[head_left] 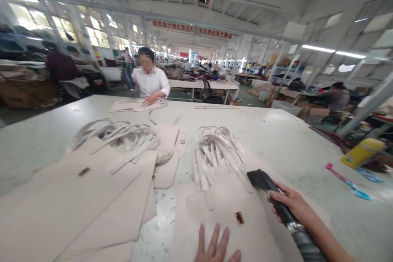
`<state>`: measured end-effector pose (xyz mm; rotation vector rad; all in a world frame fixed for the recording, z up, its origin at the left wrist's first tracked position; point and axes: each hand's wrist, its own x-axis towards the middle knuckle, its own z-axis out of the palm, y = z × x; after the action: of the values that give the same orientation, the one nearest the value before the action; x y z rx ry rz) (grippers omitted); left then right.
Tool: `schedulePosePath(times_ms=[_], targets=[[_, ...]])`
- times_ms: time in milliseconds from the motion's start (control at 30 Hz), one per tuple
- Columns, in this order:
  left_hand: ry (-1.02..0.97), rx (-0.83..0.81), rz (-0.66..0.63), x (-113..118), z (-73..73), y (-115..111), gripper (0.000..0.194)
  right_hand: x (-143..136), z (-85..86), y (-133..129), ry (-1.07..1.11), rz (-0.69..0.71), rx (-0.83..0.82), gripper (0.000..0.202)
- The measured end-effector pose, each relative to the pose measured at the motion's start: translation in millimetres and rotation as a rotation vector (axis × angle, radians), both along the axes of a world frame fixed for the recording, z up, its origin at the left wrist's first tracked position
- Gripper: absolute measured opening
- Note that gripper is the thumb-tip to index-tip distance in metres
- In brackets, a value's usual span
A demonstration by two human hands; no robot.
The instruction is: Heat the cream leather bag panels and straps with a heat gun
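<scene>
My left hand (215, 247) lies flat, fingers spread, on a beige bag panel (227, 208) that carries a small brass clasp (239, 217) and white handles (215, 151) looped above it. My right hand (291, 204) grips the black handle of a nozzle tool (264, 180) on a grey ribbed hose (305, 243); its tip rests at the panel's upper right, beside the handles.
More beige panels (76, 204) and a heap of white handles (123, 135) cover the left of the white table (291, 147). A person in a white shirt (150, 82) works at the far edge. A yellow bottle (362, 151) and a pink-blue brush (346, 181) lie at right.
</scene>
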<state>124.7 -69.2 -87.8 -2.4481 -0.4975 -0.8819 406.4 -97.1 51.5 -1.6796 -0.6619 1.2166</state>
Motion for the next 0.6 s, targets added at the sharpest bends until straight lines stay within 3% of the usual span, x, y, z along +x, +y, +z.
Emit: schedulePosePath(times_ms=[100, 300, 433, 600], targets=[[0.002, -0.011, 0.042, -1, 6.7, -2, 0.037, -27, 5.0, -3, -0.041, 0.046, -0.010, 0.072], [-0.002, -0.025, -0.009, 2, 2.0, -4, 0.039, -100, 16.1, -2, 0.033, 0.371, -0.022, 0.066], [-0.075, -0.032, 0.005, 7, -7.7, -3, 0.040, -135, 10.0, 24, 0.028, 0.523, -0.047, 0.063], [-0.039, -0.107, 0.002, 5, -4.4, -5, 0.044, -168, -4.4, 70, 0.054, 0.552, -0.055, 0.065]])
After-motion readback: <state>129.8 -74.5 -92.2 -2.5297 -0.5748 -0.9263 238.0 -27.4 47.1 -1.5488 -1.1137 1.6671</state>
